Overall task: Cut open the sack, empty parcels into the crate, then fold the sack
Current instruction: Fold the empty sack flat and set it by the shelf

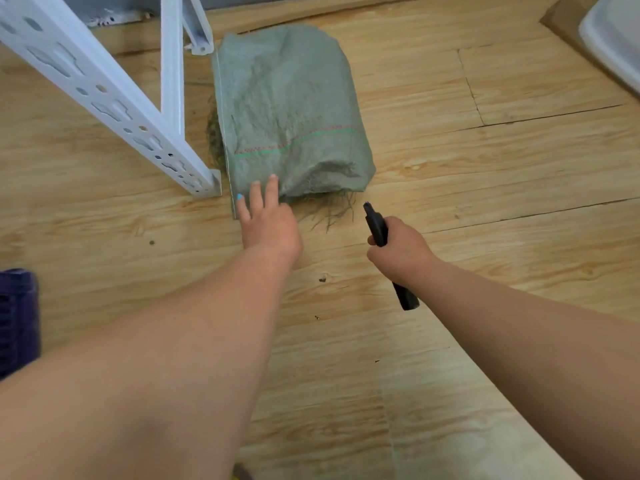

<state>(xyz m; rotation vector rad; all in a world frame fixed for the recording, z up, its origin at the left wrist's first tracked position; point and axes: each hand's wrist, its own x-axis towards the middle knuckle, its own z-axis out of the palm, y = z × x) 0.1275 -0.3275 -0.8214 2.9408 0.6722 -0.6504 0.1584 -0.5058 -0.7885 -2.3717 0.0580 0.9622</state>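
Note:
A bulging grey-green woven sack (291, 109) lies on the wood-pattern floor, its frayed near end pointing at me and a red and green stripe across it. My left hand (268, 220) reaches to that near end, fingers spread, fingertips touching the sack's front left corner. My right hand (398, 249) is closed around a black cutter (377, 226), tip pointing toward the sack's frayed end, a short gap away. The sack's contents are hidden.
A white perforated metal rack frame (114, 95) stands just left of the sack. A dark blue crate (17, 317) shows at the left edge. A white container (616, 39) on brown cardboard sits at the top right corner.

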